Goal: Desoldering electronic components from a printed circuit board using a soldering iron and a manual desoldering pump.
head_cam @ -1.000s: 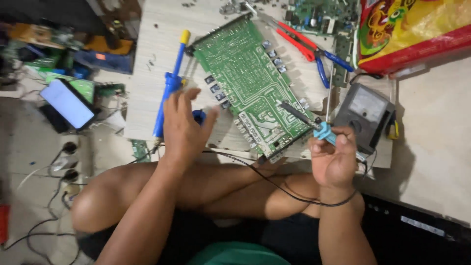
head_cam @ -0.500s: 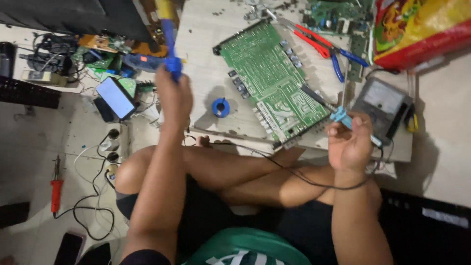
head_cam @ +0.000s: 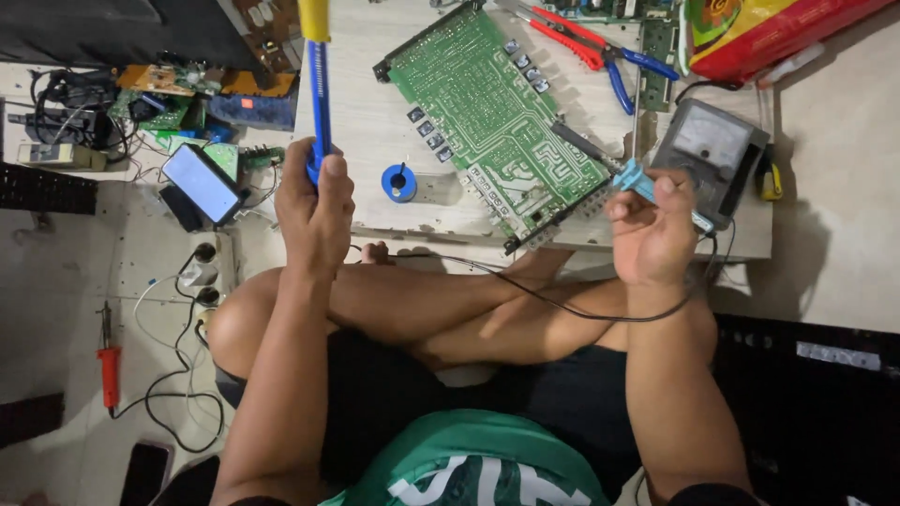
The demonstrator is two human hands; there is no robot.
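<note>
Head view: The left hand is raised over the near left edge of the tabletop, forearm extended forward. Its grip is fully closed around the lower end of a blue desoldering pump, held upright. The right hand hovers at the near right edge, fingers pinched on a light blue soldering iron, whose tip points at the green circuit board lying mid-tabletop.

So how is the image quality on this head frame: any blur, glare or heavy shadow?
Head view: sharp overall, the green circuit board crisp; the phone screen glares white; deep shadow swallows the lower right corner; left hand and right hand evenly lit, no motion blur.
</note>
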